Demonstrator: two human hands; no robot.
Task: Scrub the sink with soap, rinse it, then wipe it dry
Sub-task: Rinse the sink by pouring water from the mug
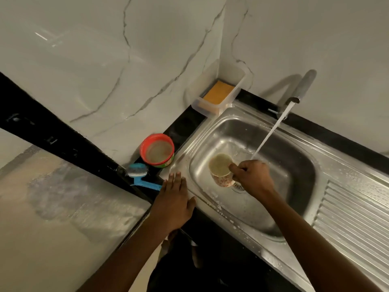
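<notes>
The right hand point(253, 178) curls its fingers round a floral mug point(220, 168), mouth tilted up-left, in the sink point(294, 165). The left hand point(174, 199) lies flat, fingers straight, on its rim. The red tub point(156, 150) has an unreadable label.

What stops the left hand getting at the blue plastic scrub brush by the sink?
Probably nothing, so yes: the left hand lies open and empty; the blue plastic scrub brush lies uncovered right beside its fingers. The right hand holds the floral-patterned cup.

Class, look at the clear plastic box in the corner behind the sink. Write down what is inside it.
What looks like an orange sponge lies flat on the bottom of the clear box. Nothing else shows inside. Whatever is beneath the sponge is covered.
</notes>
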